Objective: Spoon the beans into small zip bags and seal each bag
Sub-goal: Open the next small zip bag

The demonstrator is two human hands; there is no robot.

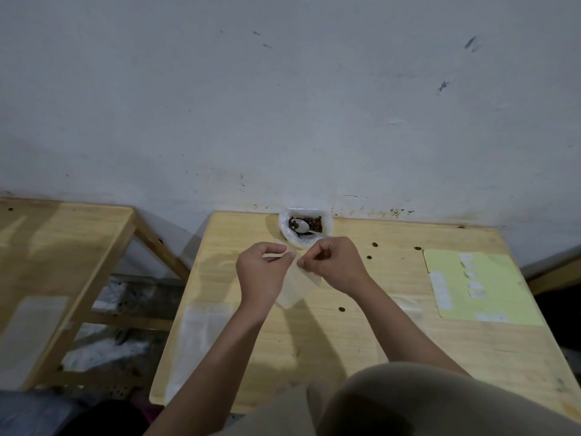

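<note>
Your left hand [261,272] and right hand [336,265] pinch the small clear plastic zip bag [295,287] with curled fingers, above the pale wooden counter [361,335].

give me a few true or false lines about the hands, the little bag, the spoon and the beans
1. Both hands, left hand and right hand, pinch the small zip bag. True.
2. The spoon is in the right hand. False: it lies in the bag of beans by the wall.
3. Loose beans lie on the table. True.
4. The yellow sheet lies to the person's left. False: it lies to the right.
</note>
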